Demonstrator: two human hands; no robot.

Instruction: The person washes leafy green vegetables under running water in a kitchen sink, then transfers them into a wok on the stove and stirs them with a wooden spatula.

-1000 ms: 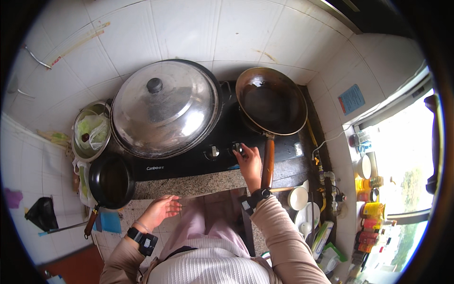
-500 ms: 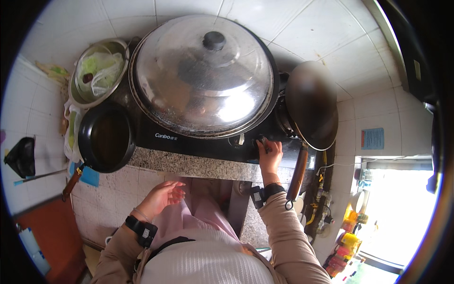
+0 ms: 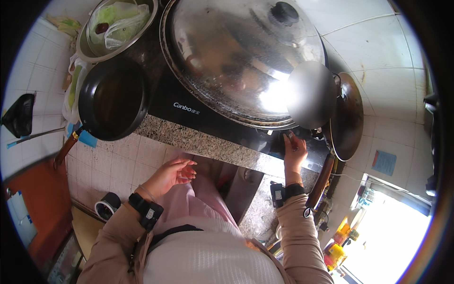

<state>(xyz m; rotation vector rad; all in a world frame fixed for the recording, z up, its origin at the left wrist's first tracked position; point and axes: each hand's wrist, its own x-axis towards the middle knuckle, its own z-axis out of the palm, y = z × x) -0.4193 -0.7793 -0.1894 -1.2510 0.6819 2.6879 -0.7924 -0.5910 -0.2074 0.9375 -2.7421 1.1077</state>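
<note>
My right hand (image 3: pixel 295 150) is at the front edge of a black gas stove (image 3: pixel 182 104), at its right end. Its thumb and fingers are closed around a stove knob, which they mostly hide. Another stove knob (image 3: pixel 270 132) shows just left of it, under the rim of a big domed metal lid (image 3: pixel 227 61). The lid has a black handle (image 3: pixel 285 13) and covers a wide pan on the stove. My left hand (image 3: pixel 172 174) hangs in front of the counter, empty, its fingers loosely bent and apart.
A black frying pan (image 3: pixel 113 99) sits at the left, its wooden handle jutting outward. Behind it, a metal basin (image 3: pixel 142 40) holds greens and a plastic bag. A dark wok (image 3: pixel 349 118) stands at the right, its handle (image 3: pixel 321 180) sticking out over the granite counter edge (image 3: pixel 198 137).
The view has turned and shifted, so the stove and pans appear tilted and closer. My right hand stays at the knob. My left hand is still empty in front of the counter.
</note>
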